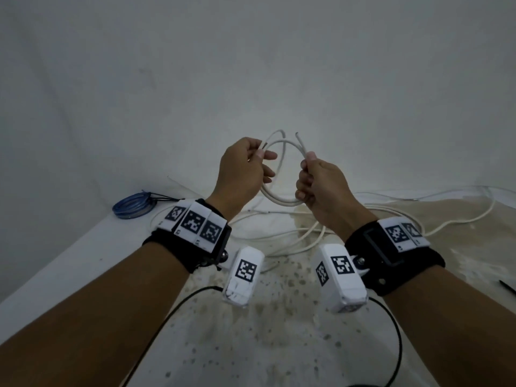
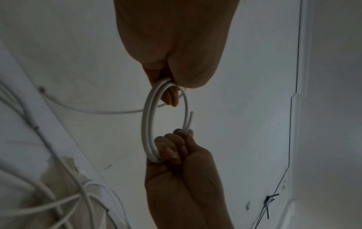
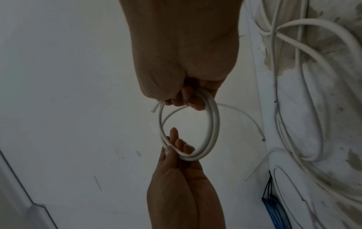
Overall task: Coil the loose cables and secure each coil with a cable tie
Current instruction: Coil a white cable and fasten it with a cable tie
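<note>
I hold a small coil of white cable [image 1: 282, 201] up in the air between both hands. My left hand [image 1: 261, 159] pinches its left side, where one cut end sticks up past the thumb. My right hand [image 1: 306, 163] grips the right side, the other cut end rising above the fingers. In the left wrist view the coil [image 2: 146, 124] hangs from my left hand [image 2: 168, 86], with my right hand [image 2: 176, 147] below. The right wrist view has my right hand [image 3: 188, 99] on the coil [image 3: 214, 127] and my left hand [image 3: 176, 145] underneath.
Loose white cables [image 1: 293, 233] sprawl on the stained floor below the hands. A blue coil [image 1: 132, 206] bound with black ties lies at the left by the wall. A black tie [image 1: 506, 286] shows at the right edge. Black ties [image 2: 268, 201] lie on the floor.
</note>
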`<state>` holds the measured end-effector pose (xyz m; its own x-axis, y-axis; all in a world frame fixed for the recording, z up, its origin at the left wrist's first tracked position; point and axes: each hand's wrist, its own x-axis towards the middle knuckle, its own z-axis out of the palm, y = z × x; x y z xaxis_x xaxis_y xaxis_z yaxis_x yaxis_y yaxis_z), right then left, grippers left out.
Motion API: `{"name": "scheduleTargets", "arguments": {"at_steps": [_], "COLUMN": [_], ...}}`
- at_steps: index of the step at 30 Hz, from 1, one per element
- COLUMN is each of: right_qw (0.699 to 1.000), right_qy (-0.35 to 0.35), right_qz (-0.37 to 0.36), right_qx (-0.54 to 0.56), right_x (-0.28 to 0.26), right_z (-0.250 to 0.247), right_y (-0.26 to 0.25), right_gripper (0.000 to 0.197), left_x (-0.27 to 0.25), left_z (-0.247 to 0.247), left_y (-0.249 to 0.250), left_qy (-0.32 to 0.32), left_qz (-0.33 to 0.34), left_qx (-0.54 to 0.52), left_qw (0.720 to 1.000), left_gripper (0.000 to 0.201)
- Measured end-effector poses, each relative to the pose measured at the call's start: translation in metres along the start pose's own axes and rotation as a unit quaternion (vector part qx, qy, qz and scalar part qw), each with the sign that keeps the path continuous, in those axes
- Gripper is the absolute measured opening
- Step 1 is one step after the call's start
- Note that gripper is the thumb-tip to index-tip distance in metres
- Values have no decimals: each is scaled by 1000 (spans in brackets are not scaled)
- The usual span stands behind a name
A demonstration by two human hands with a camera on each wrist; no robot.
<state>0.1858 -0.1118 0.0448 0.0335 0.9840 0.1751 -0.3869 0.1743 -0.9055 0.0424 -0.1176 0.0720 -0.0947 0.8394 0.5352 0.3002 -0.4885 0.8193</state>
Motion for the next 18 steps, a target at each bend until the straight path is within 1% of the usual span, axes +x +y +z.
{"name": "scheduleTargets", "arguments": {"at_steps": [3,5,6,10,12,15,18], "right_qw": [999,997,997,993,990,985,980], "right_qy": [-36,-55,-64,-96,-113,-135,-152], "right_qz": [-5,-9,-10,-16,-24,-34,-39], "right_qx": [-32,-45,-48,-67,-80,-106,-126], "right_x": [1,2,3,4,4,4,4], "right_z": [10,17,18,23,26,29,26], "right_y": [1,1,0,-2,-4,-5,-6], "right_gripper": [34,33,33,33,33,33,33], "left_x": [2,7,10,19,21,25,28], "left_z": [-14,-24,-28,-44,-48,-55,-60], "left_y": [0,1,1,3,6,11,14], "left_qy": [-3,-1,-11,-92,-117,-132,-175], "left_qz": [18,12,9,5,0,4,13], "left_qx": [14,3,-6,-31,-29,-1,40], "left_qw": [1000,1000,1000,995,993,991,984], "left_gripper": [18,23,23,23,25,26,27]}}
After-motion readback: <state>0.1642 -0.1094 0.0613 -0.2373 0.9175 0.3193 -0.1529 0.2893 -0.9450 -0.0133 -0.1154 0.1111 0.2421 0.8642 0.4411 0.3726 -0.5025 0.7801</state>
